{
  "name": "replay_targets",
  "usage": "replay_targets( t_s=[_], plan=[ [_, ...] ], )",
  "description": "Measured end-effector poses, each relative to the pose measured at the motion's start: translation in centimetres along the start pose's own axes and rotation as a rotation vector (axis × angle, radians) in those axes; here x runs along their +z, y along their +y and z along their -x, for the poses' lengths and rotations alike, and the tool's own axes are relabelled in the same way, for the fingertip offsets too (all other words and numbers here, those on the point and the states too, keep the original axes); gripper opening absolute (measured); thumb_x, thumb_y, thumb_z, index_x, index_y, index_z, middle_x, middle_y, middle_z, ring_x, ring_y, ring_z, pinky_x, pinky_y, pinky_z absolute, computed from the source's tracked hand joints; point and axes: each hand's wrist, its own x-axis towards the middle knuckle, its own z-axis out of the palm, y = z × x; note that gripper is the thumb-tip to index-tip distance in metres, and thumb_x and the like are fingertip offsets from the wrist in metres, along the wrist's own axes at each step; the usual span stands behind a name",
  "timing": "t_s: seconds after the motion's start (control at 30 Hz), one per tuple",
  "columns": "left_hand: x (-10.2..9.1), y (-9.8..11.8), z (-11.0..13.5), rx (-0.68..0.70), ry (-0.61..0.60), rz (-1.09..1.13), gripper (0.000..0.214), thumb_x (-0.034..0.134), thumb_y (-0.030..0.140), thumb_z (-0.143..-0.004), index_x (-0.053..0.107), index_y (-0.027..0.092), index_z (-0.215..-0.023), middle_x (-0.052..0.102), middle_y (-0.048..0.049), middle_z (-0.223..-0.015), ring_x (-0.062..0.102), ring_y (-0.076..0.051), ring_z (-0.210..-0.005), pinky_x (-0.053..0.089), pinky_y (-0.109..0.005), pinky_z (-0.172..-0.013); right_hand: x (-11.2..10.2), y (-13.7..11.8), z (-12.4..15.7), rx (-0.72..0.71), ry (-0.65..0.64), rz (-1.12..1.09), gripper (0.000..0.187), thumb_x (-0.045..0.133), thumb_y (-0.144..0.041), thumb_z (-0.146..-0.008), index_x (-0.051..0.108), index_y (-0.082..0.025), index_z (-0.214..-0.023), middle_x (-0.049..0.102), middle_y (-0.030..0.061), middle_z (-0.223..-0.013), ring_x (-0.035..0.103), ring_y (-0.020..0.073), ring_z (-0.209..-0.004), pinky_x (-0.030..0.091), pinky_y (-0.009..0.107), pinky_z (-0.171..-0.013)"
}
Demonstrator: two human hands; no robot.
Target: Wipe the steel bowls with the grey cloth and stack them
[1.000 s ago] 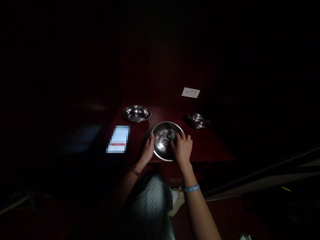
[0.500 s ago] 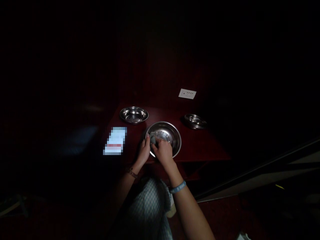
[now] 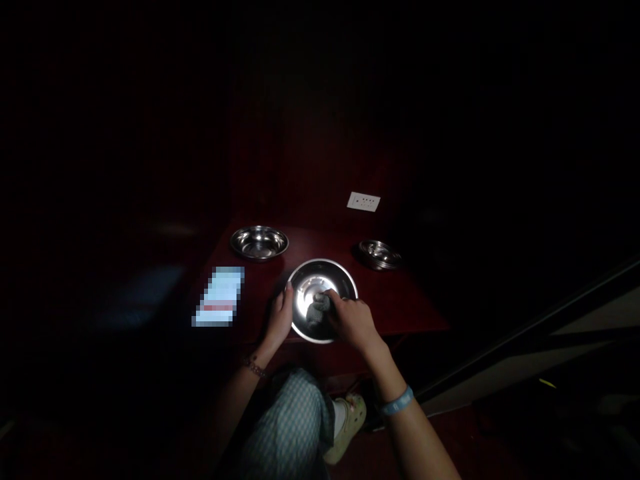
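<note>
A shiny steel bowl [image 3: 320, 271] rests near the front edge of the dark red table, tilted slightly towards me. On its left rim, my left hand [image 3: 279, 321] is closed, thumb on top and fingers hidden beneath or behind the side. Inside the bowl, my right hand [image 3: 356, 323] pinches a bunched grey cloth [image 3: 316, 314] against the inner surface, right of the bottom's centre. Part of the cloth hangs down below the fingertips.
Another steel bowl [image 3: 259, 245] stands at the back left, and a small stack of steel bowls [image 3: 379, 255] at the back right. A lit phone-like screen [image 3: 219, 297], pixelated, lies on the left. A white socket plate [image 3: 363, 202] is on the wall.
My right hand has moved with the cloth from the bowl's left inner side towards its middle and right. The left hand keeps its hold on the rim. The whole view has shifted slightly.
</note>
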Motion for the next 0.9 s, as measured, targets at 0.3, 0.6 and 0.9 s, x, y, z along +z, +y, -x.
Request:
replay_targets(
  t_s=[0.3, 0.6, 0.9],
  plan=[
    [0.0, -0.6, -0.4, -0.080, 0.014, 0.073, 0.069, 0.051, 0.078, -0.082, 0.073, 0.015, -0.099, 0.077, -0.0166, -0.106, 0.070, -0.030, -0.108, 0.050, -0.042, -0.101, 2.0, -4.5, -2.5, -0.035, 0.061, -0.203, 0.039, 0.043, -0.027, -0.104, 0.053, -0.018, -0.141, 0.077, 0.0130, -0.112, 0.076, 0.0246, -0.098, 0.055, 0.031, -0.079],
    [-0.1, -0.5, -0.4, -0.089, 0.043, 0.029, 0.062, 0.048, 0.074, -0.085, 0.073, 0.017, -0.097, 0.077, -0.0141, -0.109, 0.069, -0.029, -0.114, 0.050, -0.036, -0.103, 2.2, -5.0, -1.4, -0.071, -0.030, -0.317, 0.048, 0.051, -0.026, -0.099, 0.048, -0.017, -0.147, 0.076, 0.0148, -0.118, 0.073, 0.0271, -0.105, 0.054, 0.035, -0.087],
    [-0.4, -1.2, -0.4, -0.055, 0.010, -0.011, 0.069, 0.045, 0.078, -0.086, 0.074, 0.017, -0.098, 0.078, -0.0141, -0.105, 0.070, -0.031, -0.106, 0.050, -0.042, -0.102, 2.2, -3.2, 1.4, -0.031, 0.000, -0.210, 0.042, 0.050, -0.021, -0.098, 0.056, -0.023, -0.140, 0.077, 0.0122, -0.114, 0.073, 0.0263, -0.103, 0.044, 0.042, -0.103]
  ],
)
